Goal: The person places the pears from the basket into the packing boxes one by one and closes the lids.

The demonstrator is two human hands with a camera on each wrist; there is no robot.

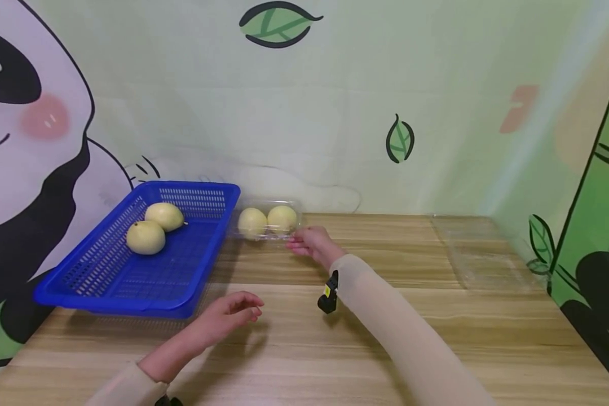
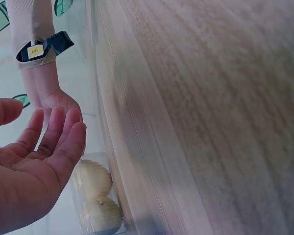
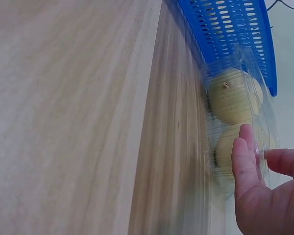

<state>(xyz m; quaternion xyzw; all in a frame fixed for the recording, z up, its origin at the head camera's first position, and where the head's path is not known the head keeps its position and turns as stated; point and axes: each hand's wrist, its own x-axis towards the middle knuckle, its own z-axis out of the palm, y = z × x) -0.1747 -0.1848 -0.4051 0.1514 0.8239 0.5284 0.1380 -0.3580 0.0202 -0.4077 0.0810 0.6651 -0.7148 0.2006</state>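
Observation:
A clear plastic box point(image 1: 269, 235) holding two pale yellow pears point(image 1: 252, 223) stands at the back of the table. My right hand point(image 1: 312, 243) is at its front right corner. In the right wrist view, the straight fingers point(image 3: 246, 164) lie along the box's side, and the thumb is at its rim. Nearer to me, my left hand point(image 1: 228, 317) hovers over the table in front of the blue basket point(image 1: 182, 301), fingers loosely bent and holding nothing. The left wrist view shows that palm with its fingers spread apart. Two more pears point(image 1: 145, 237) lie inside the basket.
The basket stands left of the box, its rim close to it. Another piece of clear plastic packaging point(image 1: 497, 262) lies at the right rear of the wooden table point(image 1: 304, 349). A printed cloth backdrop point(image 1: 335, 113) rises directly behind the table's rear edge.

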